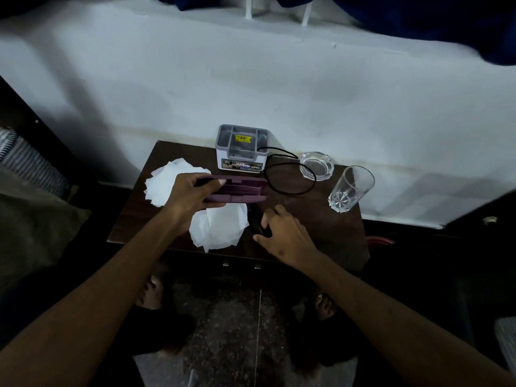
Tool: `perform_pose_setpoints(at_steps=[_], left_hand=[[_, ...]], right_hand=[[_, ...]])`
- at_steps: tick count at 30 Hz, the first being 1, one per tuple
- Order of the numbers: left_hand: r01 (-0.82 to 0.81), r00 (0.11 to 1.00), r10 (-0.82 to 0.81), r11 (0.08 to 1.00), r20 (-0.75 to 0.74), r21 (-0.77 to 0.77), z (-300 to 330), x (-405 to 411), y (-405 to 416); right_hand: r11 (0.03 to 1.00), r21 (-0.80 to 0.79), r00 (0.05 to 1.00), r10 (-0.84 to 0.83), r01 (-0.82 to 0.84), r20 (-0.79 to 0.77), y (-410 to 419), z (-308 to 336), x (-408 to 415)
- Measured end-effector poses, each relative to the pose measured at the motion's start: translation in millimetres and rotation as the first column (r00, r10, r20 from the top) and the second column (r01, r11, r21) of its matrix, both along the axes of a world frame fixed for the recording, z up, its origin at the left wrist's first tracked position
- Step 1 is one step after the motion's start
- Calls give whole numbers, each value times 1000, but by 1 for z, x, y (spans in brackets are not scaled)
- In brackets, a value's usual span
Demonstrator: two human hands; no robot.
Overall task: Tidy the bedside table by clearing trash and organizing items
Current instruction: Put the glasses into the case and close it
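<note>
On the dark wooden bedside table [329, 230], my left hand [192, 195] grips a purple case [240, 189] by its left end and holds it just above the top. Crumpled white tissues lie on the left [164, 182] and under the case near the front edge [220, 229]. My right hand [282, 231] closes around a small black object [255, 222] lying beside the front tissue; what it is cannot be told. A black cord [290, 174] loops behind the case.
A grey-and-white organizer box [241, 152] stands at the table's back against the white wall. A glass ashtray [317, 165] and an empty drinking glass [350, 189] stand at the right. My bare feet are on the floor below the table; a bed is at the left.
</note>
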State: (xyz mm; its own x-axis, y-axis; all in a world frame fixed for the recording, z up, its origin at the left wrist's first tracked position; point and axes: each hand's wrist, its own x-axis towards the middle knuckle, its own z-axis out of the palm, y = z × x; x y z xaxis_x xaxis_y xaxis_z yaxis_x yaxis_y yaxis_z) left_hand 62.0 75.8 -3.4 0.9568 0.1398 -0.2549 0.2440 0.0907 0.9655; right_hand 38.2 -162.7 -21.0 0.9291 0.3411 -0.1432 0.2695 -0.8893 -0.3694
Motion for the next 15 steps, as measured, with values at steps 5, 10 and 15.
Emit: perform_pose_setpoints(at_steps=[5,10,15], left_hand=[[-29,999,30,999,12,-16,1,1,-1],[-67,998,67,998,13,-6,2,2,0],[-94,995,92,992,26,88,1,3,4]], right_hand=[[1000,-9,999,-3,3,32,-6,0,4],[998,-10,996,-57,58,64,-19,-1,13],[994,75,997,-80,79,23,-27,-1,19]])
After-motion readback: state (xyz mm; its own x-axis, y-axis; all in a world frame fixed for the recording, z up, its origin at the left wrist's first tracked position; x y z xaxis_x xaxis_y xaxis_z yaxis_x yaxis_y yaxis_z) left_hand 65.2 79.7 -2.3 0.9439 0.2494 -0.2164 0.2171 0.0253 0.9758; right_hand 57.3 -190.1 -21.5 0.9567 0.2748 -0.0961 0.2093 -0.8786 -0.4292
